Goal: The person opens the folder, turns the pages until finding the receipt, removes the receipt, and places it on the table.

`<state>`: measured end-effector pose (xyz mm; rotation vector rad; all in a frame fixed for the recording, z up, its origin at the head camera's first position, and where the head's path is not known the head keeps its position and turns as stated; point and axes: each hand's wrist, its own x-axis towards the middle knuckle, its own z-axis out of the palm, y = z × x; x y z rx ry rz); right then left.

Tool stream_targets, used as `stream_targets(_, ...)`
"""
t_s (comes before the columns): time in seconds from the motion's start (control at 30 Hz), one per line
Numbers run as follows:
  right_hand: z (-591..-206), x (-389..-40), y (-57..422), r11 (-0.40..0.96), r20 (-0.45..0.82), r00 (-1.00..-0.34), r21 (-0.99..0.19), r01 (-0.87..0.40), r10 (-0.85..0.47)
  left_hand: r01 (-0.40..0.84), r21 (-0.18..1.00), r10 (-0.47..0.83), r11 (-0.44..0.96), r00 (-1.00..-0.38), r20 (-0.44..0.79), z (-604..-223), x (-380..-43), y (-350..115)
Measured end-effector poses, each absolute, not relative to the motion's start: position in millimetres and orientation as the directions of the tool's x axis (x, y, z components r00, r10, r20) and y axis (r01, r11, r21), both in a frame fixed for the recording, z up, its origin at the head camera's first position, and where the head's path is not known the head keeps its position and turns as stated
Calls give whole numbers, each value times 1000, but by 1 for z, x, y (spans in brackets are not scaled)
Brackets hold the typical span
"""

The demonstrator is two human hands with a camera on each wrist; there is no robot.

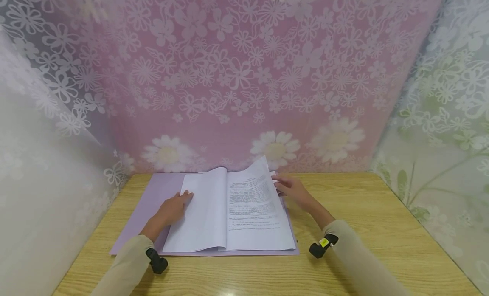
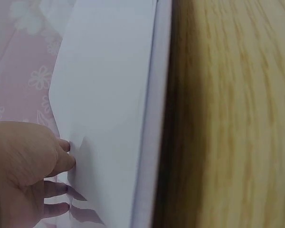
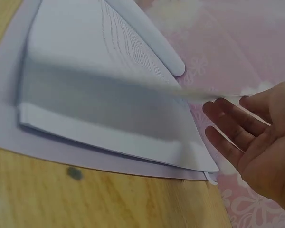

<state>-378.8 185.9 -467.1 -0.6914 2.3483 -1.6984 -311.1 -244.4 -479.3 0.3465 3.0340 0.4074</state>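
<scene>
A stack of white paper [image 1: 202,211] lies spread open on a light purple folder [image 1: 131,228]. My left hand [image 1: 173,209] rests on the blank left-hand pages, fingertips on the paper [image 2: 104,95] near its outer edge. On the other side, my right hand [image 1: 296,192] pinches the upper right corner of a printed page [image 1: 252,202] between thumb and fingers. That corner is raised off the stack. In the right wrist view the lifted page shows nearly edge-on, running to the fingertips of the right hand [image 3: 266,142]. Near the spine, the turned pages bulge upward.
The folder lies on a wood-grain table [image 1: 344,202] against a pink flowered backdrop [image 1: 237,75]. White flowered sheets [image 1: 451,117] flank both sides. A small dark spot [image 3: 74,173] shows on the table beside the folder. Black wrist cameras [image 1: 156,261] sit on both sleeves.
</scene>
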Motion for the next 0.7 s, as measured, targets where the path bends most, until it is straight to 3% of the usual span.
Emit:
stream_targets(0.13,-468,-368,186,267,106,-858,-925,-271,-503,242,244,243,939,-970,27,-481,-312,-243)
stream_targets(0.4,-464,-350,178,279,118,-778,-892,-356,-617,383,274,318,882,-913,255,-481,-311,-245)
stream_targets(0.7,-453,-338,153,331,116,-710,-825,-459,-695,260,436,234,862,-966,113,-475,-317,-245)
